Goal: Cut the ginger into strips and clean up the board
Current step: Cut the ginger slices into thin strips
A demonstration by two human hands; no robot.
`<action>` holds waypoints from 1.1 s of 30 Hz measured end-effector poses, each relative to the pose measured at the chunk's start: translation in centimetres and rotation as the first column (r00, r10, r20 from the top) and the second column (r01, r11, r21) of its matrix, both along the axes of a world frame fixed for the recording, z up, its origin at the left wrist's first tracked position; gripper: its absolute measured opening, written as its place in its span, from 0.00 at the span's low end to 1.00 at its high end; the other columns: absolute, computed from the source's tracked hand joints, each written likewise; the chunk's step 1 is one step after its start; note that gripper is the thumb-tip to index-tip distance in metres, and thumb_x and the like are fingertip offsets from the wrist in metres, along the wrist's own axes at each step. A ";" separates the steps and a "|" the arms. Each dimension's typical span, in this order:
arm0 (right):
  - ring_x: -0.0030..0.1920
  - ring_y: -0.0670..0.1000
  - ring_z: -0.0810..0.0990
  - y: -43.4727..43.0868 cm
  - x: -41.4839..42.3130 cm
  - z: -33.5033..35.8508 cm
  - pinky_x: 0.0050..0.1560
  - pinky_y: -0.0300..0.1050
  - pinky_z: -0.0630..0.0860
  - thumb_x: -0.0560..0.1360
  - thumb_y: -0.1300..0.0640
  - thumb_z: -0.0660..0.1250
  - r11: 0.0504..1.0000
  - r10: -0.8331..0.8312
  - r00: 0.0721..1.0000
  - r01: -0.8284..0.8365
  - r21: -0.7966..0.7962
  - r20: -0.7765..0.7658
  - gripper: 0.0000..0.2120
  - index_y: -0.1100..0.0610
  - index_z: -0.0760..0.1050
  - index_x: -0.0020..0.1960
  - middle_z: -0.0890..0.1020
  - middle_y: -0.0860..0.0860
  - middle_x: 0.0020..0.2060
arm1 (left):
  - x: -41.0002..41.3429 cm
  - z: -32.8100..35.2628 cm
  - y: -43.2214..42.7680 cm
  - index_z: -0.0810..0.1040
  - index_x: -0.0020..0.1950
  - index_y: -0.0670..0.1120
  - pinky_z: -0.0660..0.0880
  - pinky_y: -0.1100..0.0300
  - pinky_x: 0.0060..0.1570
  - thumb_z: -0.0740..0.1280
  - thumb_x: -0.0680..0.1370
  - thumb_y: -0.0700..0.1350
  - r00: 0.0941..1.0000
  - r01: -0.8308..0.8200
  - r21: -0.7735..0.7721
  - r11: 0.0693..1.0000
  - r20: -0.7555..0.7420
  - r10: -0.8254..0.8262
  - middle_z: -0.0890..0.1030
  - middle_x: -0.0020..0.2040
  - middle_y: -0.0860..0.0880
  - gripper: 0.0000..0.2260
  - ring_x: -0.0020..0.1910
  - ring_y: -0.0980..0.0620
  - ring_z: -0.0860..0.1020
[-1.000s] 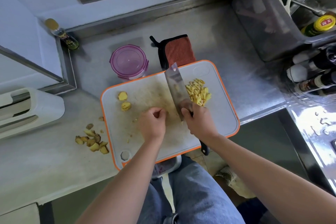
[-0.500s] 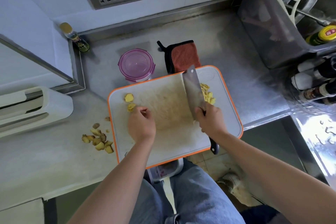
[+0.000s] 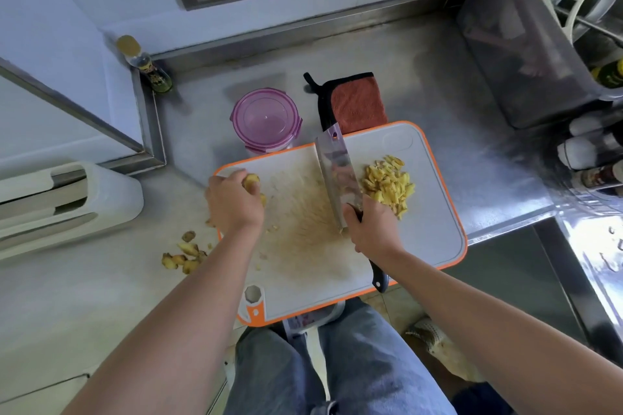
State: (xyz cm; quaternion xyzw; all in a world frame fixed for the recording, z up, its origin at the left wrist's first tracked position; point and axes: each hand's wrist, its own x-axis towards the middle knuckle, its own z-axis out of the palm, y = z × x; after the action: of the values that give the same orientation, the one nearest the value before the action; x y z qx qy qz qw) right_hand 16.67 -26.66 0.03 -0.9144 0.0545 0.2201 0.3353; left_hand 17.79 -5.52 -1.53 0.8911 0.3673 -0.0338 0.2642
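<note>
**Left hand gathers the last ginger pieces**

The fingers of the left hand point(image 3: 234, 200) are curled around a ginger chunk point(image 3: 251, 181) at the left edge of the cutting board point(image 3: 435, 212); a second piece peeks out beside the palm. The right hand point(image 3: 369, 229) is clenched on the cleaver point(image 3: 335, 175), whose blade rests on the board against the pile of cut strips point(image 3: 387, 184). Ginger is firm and light but likely slick when peeled, so pinch its flat sides. Peel scraps point(image 3: 183, 254) lie on the tabletop point(image 3: 84, 296).
</note>
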 end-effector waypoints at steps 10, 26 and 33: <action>0.26 0.58 0.79 -0.1 0.2 -0.2 0.27 0.52 0.75 0.79 0.52 0.59 1.000 -0.005 1.000 0.005 0.004 -0.005 0.14 0.63 0.70 0.44 0.79 0.60 0.30 | 0.0 0.1 0.8 0.76 0.39 0.52 0.72 0.56 0.41 0.74 0.70 0.41 0.959 0.083 -0.121 0.989 0.279 -0.047 0.80 0.38 0.51 0.09 0.40 0.48 0.79; 0.29 0.58 0.77 -2.0 -1.6 -0.3 0.30 0.53 0.75 0.79 0.52 0.61 0.989 0.148 0.986 -0.147 -0.027 0.072 0.10 0.56 0.67 0.42 0.78 0.57 0.30 | -5.6 -0.9 -7.1 0.76 0.50 0.47 0.73 0.55 0.37 0.71 0.68 0.37 0.870 0.487 -0.185 0.853 0.191 -0.455 0.76 0.41 0.50 0.13 0.38 0.48 0.76; 0.29 0.56 0.77 -2.8 -1.8 -0.2 0.31 0.52 0.76 0.79 0.52 0.60 0.982 0.188 0.978 -0.185 -0.041 0.091 0.10 0.59 0.73 0.47 0.78 0.55 0.29 | -6.0 -1.3 -7.0 0.78 0.52 0.47 0.73 0.56 0.39 0.74 0.71 0.45 0.913 0.390 -0.160 0.907 0.199 -0.357 0.79 0.44 0.49 0.12 0.41 0.49 0.78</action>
State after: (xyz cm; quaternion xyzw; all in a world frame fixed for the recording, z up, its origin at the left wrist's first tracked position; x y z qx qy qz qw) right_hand 14.86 -29.44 -0.15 -0.9302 -0.0439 0.2064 0.3004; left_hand 11.79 -12.57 -2.87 0.9143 0.1611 -0.0458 0.3689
